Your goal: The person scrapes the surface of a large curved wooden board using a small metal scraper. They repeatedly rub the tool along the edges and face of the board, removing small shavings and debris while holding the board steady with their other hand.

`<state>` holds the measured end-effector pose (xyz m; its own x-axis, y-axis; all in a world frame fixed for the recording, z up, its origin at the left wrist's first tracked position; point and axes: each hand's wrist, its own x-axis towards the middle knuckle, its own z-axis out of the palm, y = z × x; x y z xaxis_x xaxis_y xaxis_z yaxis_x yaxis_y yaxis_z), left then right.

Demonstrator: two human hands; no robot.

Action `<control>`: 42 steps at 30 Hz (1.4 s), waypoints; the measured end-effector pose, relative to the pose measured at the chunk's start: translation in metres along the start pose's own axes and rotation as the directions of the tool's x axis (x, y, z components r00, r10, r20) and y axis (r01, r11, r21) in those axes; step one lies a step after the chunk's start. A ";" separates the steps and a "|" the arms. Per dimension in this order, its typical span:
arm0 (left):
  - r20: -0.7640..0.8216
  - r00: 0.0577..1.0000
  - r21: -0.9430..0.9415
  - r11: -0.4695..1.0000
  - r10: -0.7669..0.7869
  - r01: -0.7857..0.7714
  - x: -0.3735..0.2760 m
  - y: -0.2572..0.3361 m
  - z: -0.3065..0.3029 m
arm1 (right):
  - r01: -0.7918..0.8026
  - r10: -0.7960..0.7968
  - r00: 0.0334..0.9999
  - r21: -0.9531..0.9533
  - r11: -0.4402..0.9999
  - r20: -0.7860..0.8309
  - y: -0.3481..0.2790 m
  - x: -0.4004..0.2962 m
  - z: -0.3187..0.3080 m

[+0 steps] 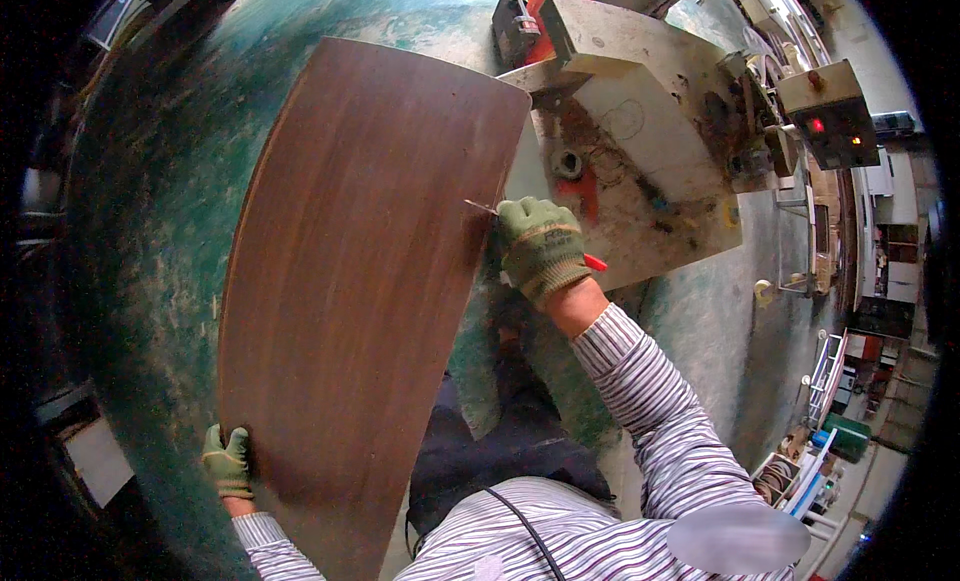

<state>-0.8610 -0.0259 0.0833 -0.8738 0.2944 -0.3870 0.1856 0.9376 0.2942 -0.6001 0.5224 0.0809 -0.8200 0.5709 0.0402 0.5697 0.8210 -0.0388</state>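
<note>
A large brown wood-grain panel [360, 266] with a rounded corner lies across the view in front of me. My left hand [227, 461], in a green work glove, grips its left edge near the bottom, fingertips on top and the thumb side partly hidden. At the panel's right edge is my right hand [538, 243], gloved alike and closed around a tool with a red handle end [595, 262]. The tool's thin pointed metal tip [478, 205] reaches over the panel's surface near that edge. Most of the handle is hidden in my fist.
Beyond my right hand stands a stained machine table [675, 228], with a control box [829, 123] showing lit red and orange lamps. A dark case [515, 25] is at the top. Green-painted floor [157, 281] shows at left. Racks and a green drum [847, 436] stand at right.
</note>
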 end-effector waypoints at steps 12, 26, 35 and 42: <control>-0.118 0.988 0.062 0.993 -0.096 0.103 -0.010 -0.018 0.010 | 0.169 -0.161 0.977 0.044 0.985 -0.141 -0.061 0.001 0.011; -0.149 0.941 -0.446 0.870 -0.305 0.211 -0.041 -0.081 0.061 | 0.542 -0.559 0.821 0.464 0.701 -0.114 -0.136 -0.102 0.015; -0.127 0.970 -0.526 0.843 -0.208 0.111 -0.053 -0.172 0.106 | -0.078 0.140 0.990 0.944 0.321 0.035 -0.097 0.046 0.073; -0.301 0.939 -0.242 0.965 -0.170 0.097 -0.054 -0.087 0.055 | -0.234 0.179 0.953 0.969 -0.077 0.245 -0.105 0.224 0.066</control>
<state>-0.8058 -0.1133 0.0308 -0.9867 0.0615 -0.1505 -0.0144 0.8890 0.4576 -0.8470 0.5637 0.0280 -0.6933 0.6885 -0.2129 0.0952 -0.2054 -0.9740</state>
